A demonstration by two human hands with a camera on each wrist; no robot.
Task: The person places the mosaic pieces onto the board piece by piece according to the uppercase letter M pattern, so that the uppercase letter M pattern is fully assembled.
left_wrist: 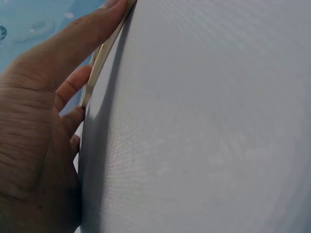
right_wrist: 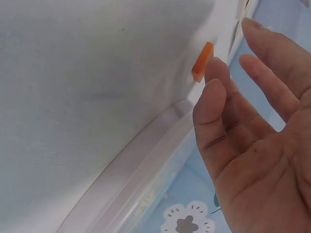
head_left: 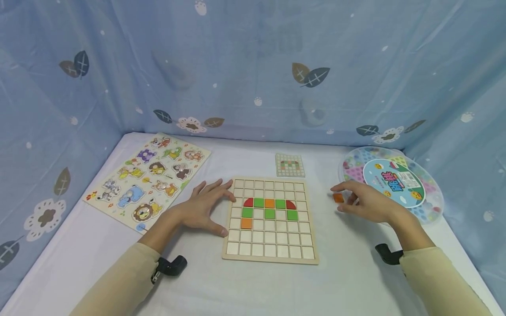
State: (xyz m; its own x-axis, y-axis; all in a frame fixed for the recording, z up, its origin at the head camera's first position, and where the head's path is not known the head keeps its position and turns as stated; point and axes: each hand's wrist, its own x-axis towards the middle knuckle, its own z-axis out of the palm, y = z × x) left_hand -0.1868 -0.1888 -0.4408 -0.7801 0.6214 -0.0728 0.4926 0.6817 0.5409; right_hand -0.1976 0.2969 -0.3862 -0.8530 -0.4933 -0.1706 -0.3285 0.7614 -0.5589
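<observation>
A wooden grid board [head_left: 270, 250] lies flat on the white cloth, with red, green and orange tiles forming an arch-like pattern in its upper rows. My left hand [head_left: 205, 208] is at the board's left edge, thumb and fingers spread apart and touching its rim. In the left wrist view the thumb [left_wrist: 92, 39] rests along that wooden edge. To the right of the board, an orange square tile [head_left: 337, 198] sits on the cloth between the parted thumb and index finger of my right hand [head_left: 365, 202]. The right wrist view has the tile [right_wrist: 201, 63] just beyond the fingertips.
A small pattern card [head_left: 290, 165] lies behind the board. At left is an animal peg puzzle [head_left: 148, 177]. A round clear plastic case [head_left: 431, 188] with a colourful label stands at right, partly under my right hand. Blue patterned curtains [head_left: 253, 66] enclose the table.
</observation>
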